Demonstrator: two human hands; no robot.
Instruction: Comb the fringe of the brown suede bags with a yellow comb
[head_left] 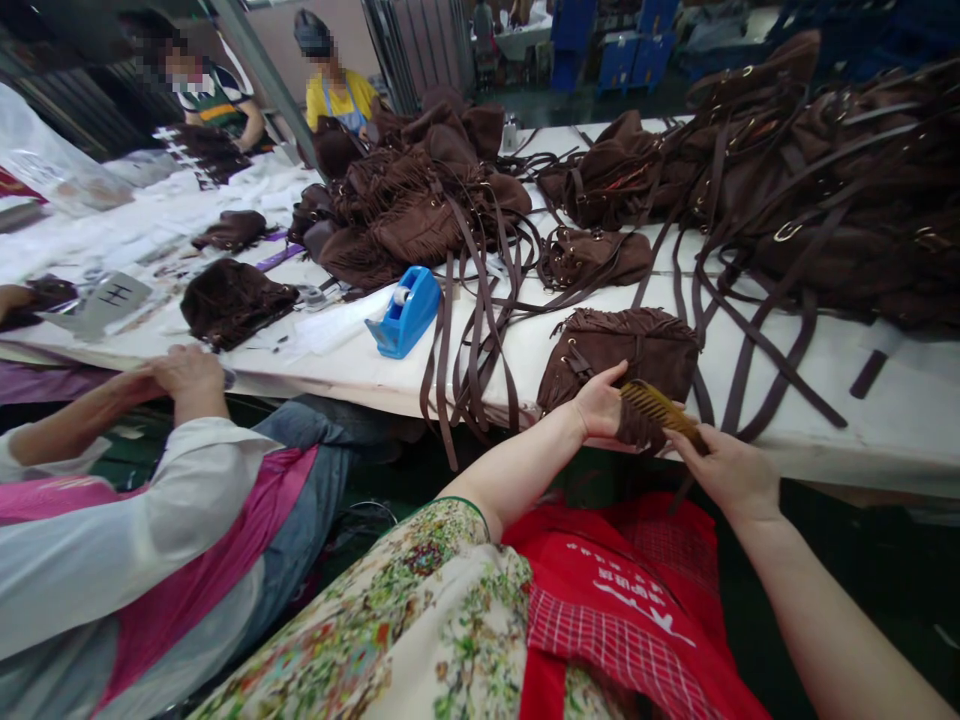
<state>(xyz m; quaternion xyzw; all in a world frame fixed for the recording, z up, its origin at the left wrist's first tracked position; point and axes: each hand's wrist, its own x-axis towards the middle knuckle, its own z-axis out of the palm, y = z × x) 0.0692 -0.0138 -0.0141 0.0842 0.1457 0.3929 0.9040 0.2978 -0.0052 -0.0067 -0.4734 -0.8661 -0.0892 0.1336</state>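
A dark brown fringed bag (pixel 622 345) lies at the front edge of the table before me. My left hand (pixel 600 405) grips its near side, thumb up against the bag and the other fingers hidden under the hanging fringe. In my right hand (pixel 731 470) is a yellowish-brown comb (pixel 656 405), pinched at its near end. The comb's teeth lie over the fringe, close beside my left palm.
Brown fringed bags (pixel 420 200) with long trailing straps are heaped across the table (pixel 352 350), and another pile (pixel 847 190) rises at right. A blue tape dispenser (pixel 409 310) stands left of my bag. A co-worker's hands (pixel 187 375) are at left; two people work opposite.
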